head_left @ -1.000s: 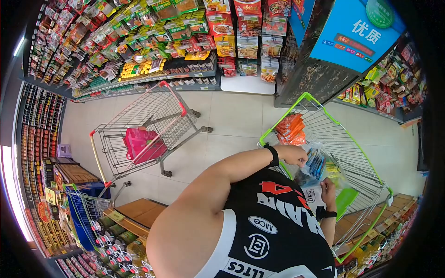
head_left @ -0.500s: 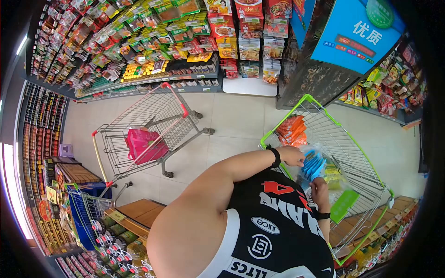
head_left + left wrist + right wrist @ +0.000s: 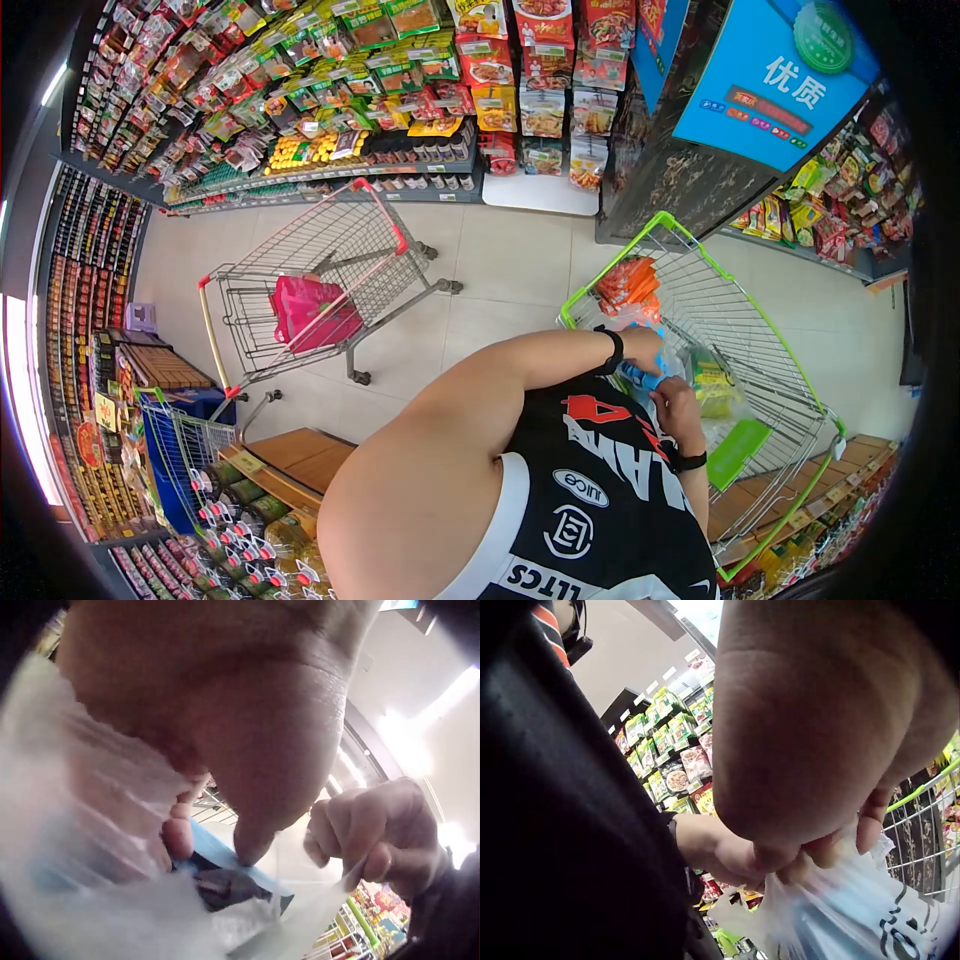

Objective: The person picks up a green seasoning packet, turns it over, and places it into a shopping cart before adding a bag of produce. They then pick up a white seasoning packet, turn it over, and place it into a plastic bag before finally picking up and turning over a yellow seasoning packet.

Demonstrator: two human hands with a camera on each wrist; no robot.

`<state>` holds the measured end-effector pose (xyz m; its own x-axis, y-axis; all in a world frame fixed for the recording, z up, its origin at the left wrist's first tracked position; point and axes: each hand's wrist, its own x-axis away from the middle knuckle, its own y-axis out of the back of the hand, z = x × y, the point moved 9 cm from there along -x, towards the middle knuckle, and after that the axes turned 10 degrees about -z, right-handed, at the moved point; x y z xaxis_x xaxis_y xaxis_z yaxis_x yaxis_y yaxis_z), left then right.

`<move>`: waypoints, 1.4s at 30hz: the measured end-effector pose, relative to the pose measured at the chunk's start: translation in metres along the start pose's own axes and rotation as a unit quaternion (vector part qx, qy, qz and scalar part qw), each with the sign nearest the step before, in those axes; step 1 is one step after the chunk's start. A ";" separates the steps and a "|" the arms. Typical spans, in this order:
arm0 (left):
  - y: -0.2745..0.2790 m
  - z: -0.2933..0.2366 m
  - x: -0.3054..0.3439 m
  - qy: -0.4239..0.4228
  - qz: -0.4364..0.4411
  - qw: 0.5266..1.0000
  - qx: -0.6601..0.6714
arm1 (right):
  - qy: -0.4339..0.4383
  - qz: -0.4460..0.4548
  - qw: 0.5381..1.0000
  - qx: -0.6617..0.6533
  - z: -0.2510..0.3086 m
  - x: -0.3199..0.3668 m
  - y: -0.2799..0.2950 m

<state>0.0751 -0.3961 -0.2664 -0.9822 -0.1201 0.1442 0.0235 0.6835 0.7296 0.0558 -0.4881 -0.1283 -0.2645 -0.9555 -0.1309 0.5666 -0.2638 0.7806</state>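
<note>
Both hands meet over a translucent white plastic bag (image 3: 840, 922) with black print, at the near side of the green-rimmed shopping cart (image 3: 735, 275). My left hand (image 3: 645, 348) pinches a blue packet (image 3: 217, 846) with a dark part between thumb and fingers, at the bag's mouth. Pinched in the fingers of my right hand (image 3: 680, 405) is the edge of the bag. Blue shows through its film in the right wrist view. Beyond the hands, orange packets (image 3: 628, 285) lie in the cart, and a yellow packet (image 3: 715, 392) sits nearer the right.
A second cart with a red handle bar (image 3: 386, 216) stands to the left, a pink bag (image 3: 315, 312) inside it. Shelves of hanging food packets (image 3: 380, 70) line the far side. A pillar with a blue sign (image 3: 770, 90) rises behind the green cart. Bottles (image 3: 240, 520) stand at lower left.
The blue packets, fanned out between the hands half a second ago, are now mostly hidden by them. My right hand has moved left and my left hand slightly right, so they are closer together.
</note>
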 end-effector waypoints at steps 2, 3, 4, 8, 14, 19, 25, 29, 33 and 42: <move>0.006 0.004 0.005 0.068 0.026 0.997 0.019 | 0.005 -0.006 1.000 -0.001 0.004 -0.001 0.002; 0.008 0.005 0.010 0.102 0.040 0.994 0.029 | 0.007 -0.009 1.000 -0.001 0.005 -0.002 0.003; 0.015 0.002 0.013 0.105 0.017 0.994 0.017 | 0.007 -0.009 1.000 -0.003 0.005 -0.001 0.002; 0.020 -0.003 0.016 0.106 -0.040 0.994 -0.011 | 0.002 -0.011 1.000 -0.011 0.001 0.001 -0.001; 0.009 0.003 0.017 0.150 0.018 0.988 0.032 | -0.003 -0.014 1.000 0.001 -0.008 0.006 -0.006; 0.007 0.019 0.020 0.233 -0.033 0.972 0.016 | -0.016 -0.024 0.999 0.015 -0.015 0.011 -0.005; -0.059 0.087 0.011 0.350 -0.008 0.921 0.171 | -0.034 -0.038 0.998 0.027 -0.018 0.013 -0.007; -0.056 0.088 0.033 0.396 0.023 0.892 0.219 | -0.022 -0.042 0.999 0.008 -0.027 0.023 -0.013; -0.039 0.077 0.035 0.392 0.004 0.885 0.250 | -0.030 -0.031 0.999 -0.015 -0.019 0.018 -0.006; -0.042 0.053 0.026 0.381 0.054 0.916 0.110 | -0.008 -0.039 0.999 -0.013 -0.011 0.031 -0.020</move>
<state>0.0386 -0.3900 -0.3289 -0.5584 -0.4534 0.6947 -0.0076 0.8402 0.5423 0.0449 -0.5138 -0.1546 -0.3209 -0.9297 -0.1809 0.5631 -0.3408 0.7528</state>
